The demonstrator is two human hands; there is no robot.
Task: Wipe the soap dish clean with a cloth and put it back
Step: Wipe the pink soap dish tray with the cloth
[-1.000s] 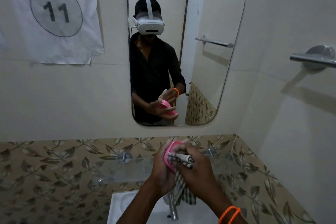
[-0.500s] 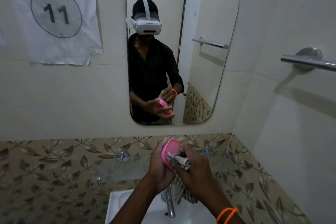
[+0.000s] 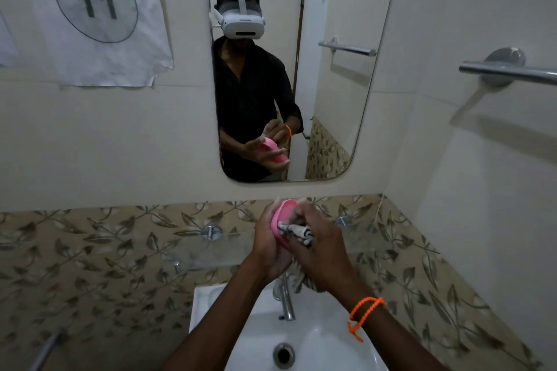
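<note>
- White sink [image 3: 355, 349] sits below both hands, with a tap [image 3: 286, 301] at its back edge.
- Right hand [image 3: 319, 253] clenches a striped cloth [image 3: 297, 230], pressing it into the dish's hollow.
- Left hand [image 3: 268, 247] curls round the back of the soap dish [image 3: 281, 215].
- The pink dish is held on edge above the tap, long axis running up and away towards the wall, hollow facing right.

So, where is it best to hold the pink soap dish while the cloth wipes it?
Probably as now: the left hand cups the soap dish from behind, fingers on its rim. The dish stands on edge, hollow side facing the right hand, so the cloth reaches inside freely.
</note>
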